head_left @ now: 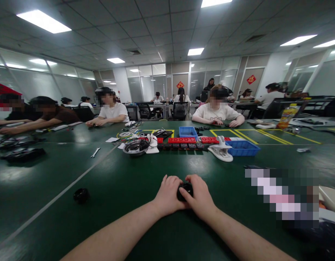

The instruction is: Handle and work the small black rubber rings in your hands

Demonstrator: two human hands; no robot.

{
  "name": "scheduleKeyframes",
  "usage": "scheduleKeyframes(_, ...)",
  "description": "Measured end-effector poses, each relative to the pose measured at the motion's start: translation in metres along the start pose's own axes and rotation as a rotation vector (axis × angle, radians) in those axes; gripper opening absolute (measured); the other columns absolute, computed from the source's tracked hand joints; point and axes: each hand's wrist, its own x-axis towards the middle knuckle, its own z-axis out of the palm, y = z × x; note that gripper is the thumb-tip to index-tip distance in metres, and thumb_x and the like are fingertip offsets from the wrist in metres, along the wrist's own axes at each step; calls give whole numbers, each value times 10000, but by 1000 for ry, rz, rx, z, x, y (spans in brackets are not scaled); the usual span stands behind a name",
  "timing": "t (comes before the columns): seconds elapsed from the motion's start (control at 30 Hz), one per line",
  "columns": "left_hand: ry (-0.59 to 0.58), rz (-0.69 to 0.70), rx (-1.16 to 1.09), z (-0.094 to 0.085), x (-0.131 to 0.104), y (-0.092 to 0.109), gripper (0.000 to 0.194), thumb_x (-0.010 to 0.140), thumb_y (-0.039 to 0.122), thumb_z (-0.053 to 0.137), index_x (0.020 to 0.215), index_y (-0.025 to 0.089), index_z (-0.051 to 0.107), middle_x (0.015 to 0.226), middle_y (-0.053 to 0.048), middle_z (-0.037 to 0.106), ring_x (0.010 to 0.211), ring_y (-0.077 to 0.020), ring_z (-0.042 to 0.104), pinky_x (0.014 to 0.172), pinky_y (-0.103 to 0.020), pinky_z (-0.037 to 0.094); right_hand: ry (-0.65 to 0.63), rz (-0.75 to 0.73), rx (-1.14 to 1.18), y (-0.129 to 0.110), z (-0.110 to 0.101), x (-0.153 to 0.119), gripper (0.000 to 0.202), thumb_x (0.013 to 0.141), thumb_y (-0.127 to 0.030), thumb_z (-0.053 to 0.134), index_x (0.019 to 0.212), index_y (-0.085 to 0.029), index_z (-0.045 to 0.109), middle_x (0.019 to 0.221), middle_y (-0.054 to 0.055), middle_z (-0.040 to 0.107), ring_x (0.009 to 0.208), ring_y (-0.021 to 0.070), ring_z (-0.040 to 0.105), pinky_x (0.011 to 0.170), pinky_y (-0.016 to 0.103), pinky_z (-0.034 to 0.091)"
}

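Observation:
Both of my hands meet over the green tabletop (135, 181), closed around a small round black object (185, 191). My left hand (169, 195) grips it from the left side. On its right side is my right hand (198, 194), with the thumb lying across its front. My fingers hide much of the object, so its exact kind does not show. A similar black, rounded piece (81, 195) rests on the table off to the left, apart from my hands.
An open-ended wrench (95, 152) lies ahead on the left. Across the middle stand a blue bin (243, 148), a smaller blue bin (187, 132), a row of red blocks (183, 140), white clamp-like stands (221, 149) and tangled cables. A bottle (288, 116) is at right. Several people sit opposite.

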Motion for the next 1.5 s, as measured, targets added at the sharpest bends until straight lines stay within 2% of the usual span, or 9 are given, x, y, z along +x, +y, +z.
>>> scheduleKeyframes(0.23,-3,-30,8,-1,1,4,363,579,381,684,867,202,555,912,-26,536,938,-233,495,1011,-479,223,-31,-2,-30,-3,-2,2,139,783,-312,482,824,-179,486,805,51,525,767,199,484,692,337,395)
scheduleKeyframes(0.53,-24,7,-44,1,6,-5,424,550,378,707,925,217,592,914,-24,537,904,-233,490,960,-454,272,-80,-79,8,-9,-9,3,125,727,-157,424,809,-183,515,811,52,547,789,200,474,738,357,370)
scheduleKeyframes(0.7,-142,96,-113,-3,11,-12,380,548,335,729,891,211,622,935,-22,554,923,-228,482,859,-352,365,-108,-199,126,-8,-14,2,228,667,-86,372,784,-192,537,800,27,580,818,180,508,917,439,279)
scheduleKeyframes(0.87,-241,255,-116,-5,11,-14,235,559,309,736,750,208,642,1006,-5,547,969,-217,472,896,-341,338,-137,-285,232,-9,-14,1,222,660,-58,343,601,-201,502,657,-15,589,827,151,558,1009,464,165)
scheduleKeyframes(1.17,-300,253,-134,-3,9,-16,395,608,337,709,980,256,605,1147,-21,516,1089,-250,432,1009,-449,203,-163,-315,246,-11,-17,0,235,696,-70,349,646,-210,531,722,-10,620,952,174,544,1029,503,106)
scheduleKeyframes(1.27,-272,206,-185,-7,7,-13,687,578,439,716,1188,270,449,1212,-44,474,1133,-265,399,1009,-478,198,-118,-287,180,-8,-25,3,200,738,-158,418,880,-211,549,912,28,614,1020,210,492,1011,515,142)
scheduleKeyframes(1.33,-235,177,-189,-10,5,-10,791,563,515,700,1236,243,385,1236,-69,445,1155,-275,374,1007,-481,207,-56,-201,124,-7,-28,5,255,761,-249,459,1004,-190,509,984,67,584,990,228,494,958,491,254)
scheduleKeyframes(1.4,-196,154,-161,-11,4,-6,771,547,556,689,1186,212,428,1194,-79,466,1133,-276,392,1010,-484,202,-30,-96,59,-6,-28,6,323,769,-327,485,1048,-165,485,967,88,568,919,230,513,852,431,365)
scheduleKeyframes(1.5,-146,123,-91,-8,2,-1,658,515,565,698,1025,187,526,1040,-59,532,1025,-259,469,1012,-482,201,-76,-6,-49,-9,-21,4,255,768,-351,497,928,-154,515,847,65,560,808,215,521,723,357,403)
